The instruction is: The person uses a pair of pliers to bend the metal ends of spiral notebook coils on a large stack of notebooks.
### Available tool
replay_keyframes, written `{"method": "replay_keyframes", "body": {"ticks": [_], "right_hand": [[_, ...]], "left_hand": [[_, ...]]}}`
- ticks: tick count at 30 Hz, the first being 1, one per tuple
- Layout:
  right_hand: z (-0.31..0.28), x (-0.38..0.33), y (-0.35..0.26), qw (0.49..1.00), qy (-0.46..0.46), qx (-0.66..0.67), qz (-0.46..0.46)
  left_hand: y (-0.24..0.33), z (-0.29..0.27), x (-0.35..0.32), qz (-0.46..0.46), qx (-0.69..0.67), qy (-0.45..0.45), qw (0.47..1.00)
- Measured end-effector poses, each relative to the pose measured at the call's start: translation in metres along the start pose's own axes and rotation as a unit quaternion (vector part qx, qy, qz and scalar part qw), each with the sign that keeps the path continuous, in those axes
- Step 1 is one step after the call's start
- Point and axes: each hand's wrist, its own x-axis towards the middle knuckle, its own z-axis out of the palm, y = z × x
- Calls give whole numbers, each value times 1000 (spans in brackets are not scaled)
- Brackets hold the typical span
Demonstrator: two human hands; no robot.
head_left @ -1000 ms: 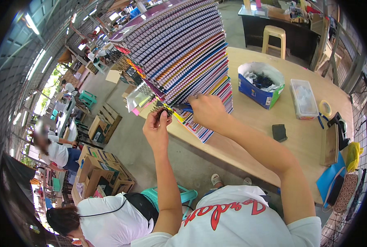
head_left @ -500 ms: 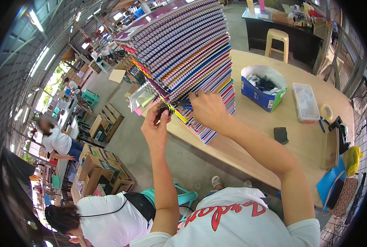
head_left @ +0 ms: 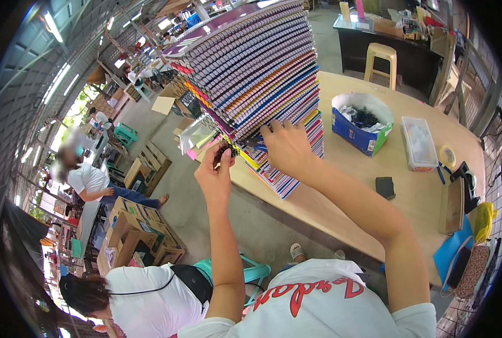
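A tall stack of spiral-bound notebooks (head_left: 262, 73) rises at the table's edge, its coil spines facing me. My right hand (head_left: 290, 149) is closed around blue-handled pliers (head_left: 256, 145), whose jaws point left toward the lower corner of the stack; their tips are hard to make out. Just left of them, my left hand (head_left: 213, 176) pinches a tangled bunch of black coil scraps (head_left: 224, 153) against the notebooks' corner. Lower notebooks with yellow and striped edges jut out beneath my hands.
On the wooden table (head_left: 341, 197) stand a blue-green box (head_left: 355, 132) of black scraps, a clear plastic container (head_left: 419, 143), a tape roll (head_left: 447, 155) and a dark block (head_left: 384, 187). A person (head_left: 155, 298) sits close at lower left. Cardboard boxes (head_left: 141, 228) lie beyond.
Both my hands stay almost in place at the stack's corner. At the left, a standing person has shifted and now stretches a leg out; another person shows behind. The view has shifted slightly.
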Motion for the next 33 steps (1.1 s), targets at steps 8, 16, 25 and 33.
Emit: {"method": "replay_keyframes", "body": {"ticks": [8, 16, 25, 33], "right_hand": [[1, 7, 3, 998, -68, 2, -7], [-12, 10, 11, 992, -121, 43, -6], [-12, 4, -6, 998, -49, -27, 18], [-15, 2, -13, 999, -39, -21, 29]], "left_hand": [[-1, 0, 2, 2, -20, -8, 1000], [0, 0, 2, 13, 18, -6, 1000], [-5, -1, 2, 37, 14, 4, 999], [-6, 1, 0, 43, 5, 23, 999]]}}
